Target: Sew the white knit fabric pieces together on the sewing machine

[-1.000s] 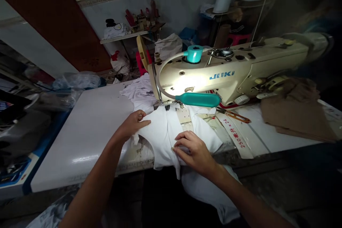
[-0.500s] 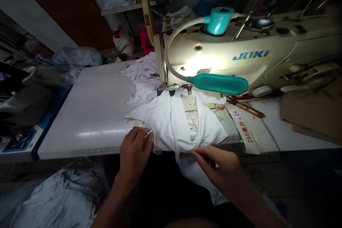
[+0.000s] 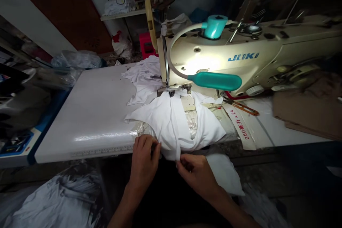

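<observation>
White fabric [image 3: 165,117] lies under the presser foot of a cream sewing machine [image 3: 213,53] and hangs over the table's front edge. My right hand [image 3: 197,172] pinches the fabric's strip at that front edge. To its left, my left hand [image 3: 145,153] is closed at the fabric's lower left edge, thumb and fingers together on the cloth. A teal lamp [image 3: 215,81] with a bent neck lights the machine's front. Part of the fabric drops below the table beyond my right hand.
More white cloth [image 3: 145,74] lies behind on the white table [image 3: 98,103]. Orange-handled snips [image 3: 245,108] and folded brown fabric [image 3: 301,114] are at the right. A pile of pale cloth [image 3: 58,203] sits low at the left.
My right hand has moved left along the fabric's front edge, and my left hand has shifted right and slightly down. The hands are closer together. The view has shifted slightly.
</observation>
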Available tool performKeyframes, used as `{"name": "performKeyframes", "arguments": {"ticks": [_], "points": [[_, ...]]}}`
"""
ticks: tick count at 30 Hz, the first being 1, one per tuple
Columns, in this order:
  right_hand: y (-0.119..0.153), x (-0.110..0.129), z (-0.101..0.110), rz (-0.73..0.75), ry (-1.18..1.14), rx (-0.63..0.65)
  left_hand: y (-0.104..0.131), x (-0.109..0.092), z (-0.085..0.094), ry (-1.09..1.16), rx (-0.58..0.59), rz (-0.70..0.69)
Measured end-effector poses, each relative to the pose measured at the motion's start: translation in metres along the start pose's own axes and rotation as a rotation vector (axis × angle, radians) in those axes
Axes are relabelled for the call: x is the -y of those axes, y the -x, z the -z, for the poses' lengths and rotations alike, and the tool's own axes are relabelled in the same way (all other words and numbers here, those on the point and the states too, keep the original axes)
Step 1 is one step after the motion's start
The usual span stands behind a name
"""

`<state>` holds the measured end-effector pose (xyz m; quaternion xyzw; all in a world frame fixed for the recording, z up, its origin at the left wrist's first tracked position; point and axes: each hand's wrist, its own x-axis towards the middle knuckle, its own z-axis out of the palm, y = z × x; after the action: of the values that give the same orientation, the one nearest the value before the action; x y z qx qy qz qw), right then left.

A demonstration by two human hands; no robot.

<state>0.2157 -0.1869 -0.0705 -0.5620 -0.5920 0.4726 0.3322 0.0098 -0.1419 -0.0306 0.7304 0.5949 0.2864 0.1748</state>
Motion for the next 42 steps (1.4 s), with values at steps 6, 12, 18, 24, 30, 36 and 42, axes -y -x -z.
{"name": "performKeyframes", "arguments": {"ticks": [6, 12, 18, 24, 30, 36, 42], "points": [[0.007, 0.008, 0.015, -0.371, -0.654, 0.343, -0.005, 0.006, 0.02, 0.299, 0.026, 0.227], [0.003, -0.004, -0.006, -0.393, -0.689, 0.417, -0.037, 0.0, 0.011, -0.122, -0.023, -0.123], [0.0, -0.002, -0.005, -0.379, -0.677, 0.426, -0.104, -0.017, -0.001, -0.126, 0.23, -0.339], [-0.002, -0.015, 0.0, -0.363, -0.575, 0.457, -0.127, -0.036, 0.025, 0.296, 0.503, -0.271], [0.003, -0.025, -0.001, -0.354, -0.569, 0.403, -0.091, -0.02, 0.027, 0.113, 0.269, -0.24], [0.0, -0.021, -0.001, -0.353, -0.469, 0.332, -0.038, 0.008, 0.009, -0.108, 0.202, -0.397], [-0.004, -0.023, -0.015, -0.269, -0.425, 0.325, -0.059, 0.004, 0.014, -0.059, 0.098, -0.413]]}}
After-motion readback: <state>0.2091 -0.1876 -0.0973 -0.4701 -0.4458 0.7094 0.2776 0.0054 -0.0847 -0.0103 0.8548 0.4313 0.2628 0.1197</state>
